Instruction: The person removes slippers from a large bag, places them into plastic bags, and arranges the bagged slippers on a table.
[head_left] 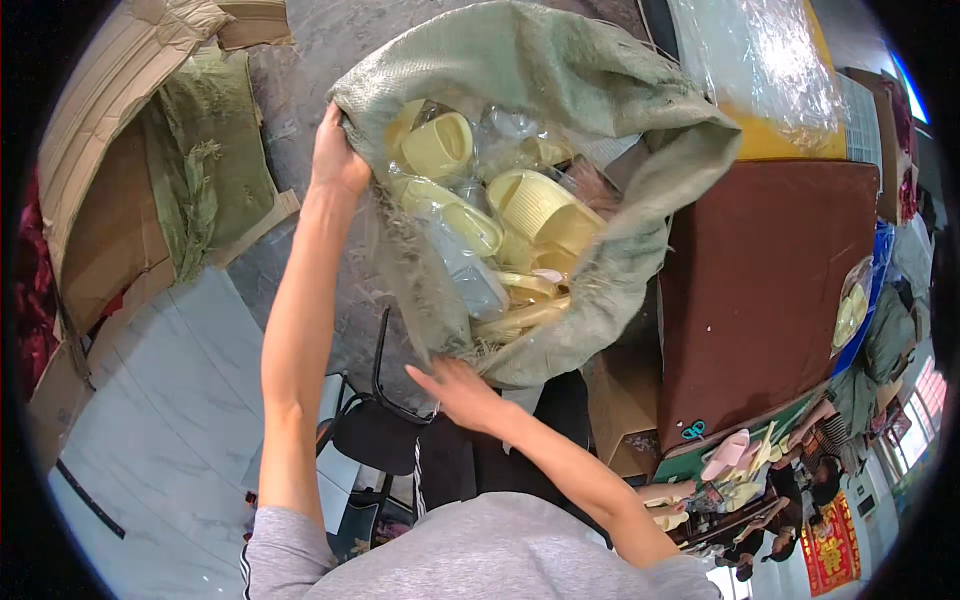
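Note:
A large woven sack, pale green and frayed, stands gaping in front of me. Inside lie several pale yellow slippers, some in clear plastic bags. At the sack's far left rim, my left hand is closed round the folded edge, its fingertips partly hidden by the cloth. Close to the near rim is my right hand, one finger stretched out to the left and the others against the sack's lower edge. I see nothing held in it.
A brown-topped table stands on the right, with blue scissors and pink slippers by its near end. Black chairs are close below the sack. Cardboard lies at far left. Other people work at lower right.

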